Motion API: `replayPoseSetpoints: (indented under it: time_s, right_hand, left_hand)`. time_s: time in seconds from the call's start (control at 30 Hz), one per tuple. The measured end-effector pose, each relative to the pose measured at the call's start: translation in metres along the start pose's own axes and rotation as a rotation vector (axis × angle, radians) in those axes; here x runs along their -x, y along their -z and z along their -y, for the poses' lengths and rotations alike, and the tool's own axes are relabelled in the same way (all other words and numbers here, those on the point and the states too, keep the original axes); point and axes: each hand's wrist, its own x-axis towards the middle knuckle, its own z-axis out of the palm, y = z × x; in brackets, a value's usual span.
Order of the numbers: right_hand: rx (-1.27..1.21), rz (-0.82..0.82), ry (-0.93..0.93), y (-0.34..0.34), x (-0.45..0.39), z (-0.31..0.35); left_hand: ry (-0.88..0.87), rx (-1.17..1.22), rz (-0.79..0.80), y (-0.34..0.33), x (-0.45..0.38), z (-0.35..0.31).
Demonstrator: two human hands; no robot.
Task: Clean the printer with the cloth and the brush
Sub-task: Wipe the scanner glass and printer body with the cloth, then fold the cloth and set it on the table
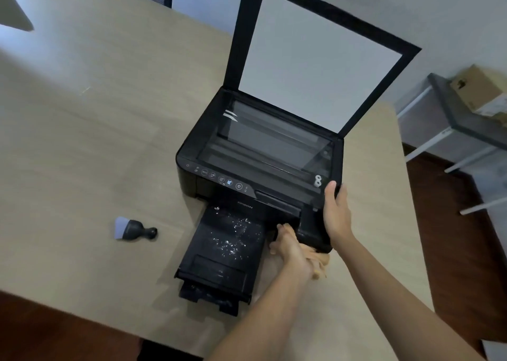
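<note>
A black printer (255,152) stands on the table with its scanner lid (315,59) raised and the glass bare. Its front paper tray (225,251) is pulled out and speckled with white bits. My right hand (336,212) grips the printer's front right corner. My left hand (289,244) holds a peach-coloured cloth (319,263) low against the printer's front, just right of the tray. Much of the cloth is hidden under that hand. A small black brush (134,229) with pale bristles lies on the table, left of the tray and apart from both hands.
The wooden table (96,130) reaches far to the left; its near edge runs just in front of the tray. A metal shelf (463,119) with a cardboard box (480,92) stands at the right, across a gap of dark floor. A chair back shows at the top left.
</note>
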Motion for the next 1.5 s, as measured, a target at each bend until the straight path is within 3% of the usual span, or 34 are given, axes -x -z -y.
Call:
replayPoseSetpoints:
  time_s: [0.1, 0.2, 0.33, 0.4, 0.53, 0.57, 0.63, 0.67, 0.73, 1.0, 1.1, 1.27, 1.37, 1.43, 1.5]
  right_hand:
    - [0.017, -0.01, 0.043, -0.002, -0.001, -0.001]
    - [-0.01, 0.027, 0.026, 0.002, -0.005, -0.002]
    - [-0.223, 0.276, -0.207, 0.017, -0.02, -0.01]
    - [-0.285, 0.348, -0.22, 0.026, -0.01, -0.005]
    - [-0.03, 0.025, 0.19, 0.03, 0.035, 0.019]
    - [-0.053, 0.036, 0.275, 0.025, 0.053, 0.027]
    - [-0.171, 0.305, 0.3, 0.011, 0.084, 0.049]
    - [-0.207, 0.472, 0.302, 0.004, 0.097, 0.058]
    - [-0.206, 0.629, 0.388, -0.011, 0.115, 0.081]
    - [-0.227, 0.602, 0.512, -0.077, 0.136, 0.161]
    - [-0.2, 0.548, 0.622, -0.101, 0.141, 0.196]
    - [-0.054, 0.595, 0.777, -0.138, 0.147, 0.252]
    - [-0.11, 0.649, 0.78, -0.148, 0.147, 0.276]
    - [-0.141, 0.684, 0.756, -0.148, 0.139, 0.288]
    - [-0.115, 0.706, 0.716, -0.148, 0.125, 0.295]
  left_hand:
    - [-0.002, -0.066, 0.014, -0.007, 0.004, -0.005]
    - [-0.029, -0.182, 0.128, -0.009, 0.042, -0.018]
    - [-0.009, -0.239, 0.271, 0.008, 0.082, -0.037]
    - [0.059, -0.193, 0.394, 0.03, 0.103, -0.052]
    - [-0.05, -0.139, 0.6, 0.076, 0.128, -0.102]
    - [-0.08, -0.111, 0.665, 0.087, 0.133, -0.117]
    - [-0.162, -0.146, 0.749, 0.103, 0.143, -0.145]
    - [-0.205, -0.174, 0.761, 0.109, 0.146, -0.154]
    - [-0.292, -0.237, 0.74, 0.119, 0.15, -0.178]
    - [-0.503, -0.364, 0.701, 0.162, 0.151, -0.291]
    - [-0.663, -0.569, 0.649, 0.182, 0.151, -0.343]
    - [-0.635, -1.065, 0.757, 0.19, 0.159, -0.414]
    - [-0.652, -1.286, 0.733, 0.186, 0.165, -0.444]
    - [-0.765, -1.367, 0.673, 0.188, 0.158, -0.465]
    - [-0.994, -1.477, 0.555, 0.191, 0.148, -0.489]
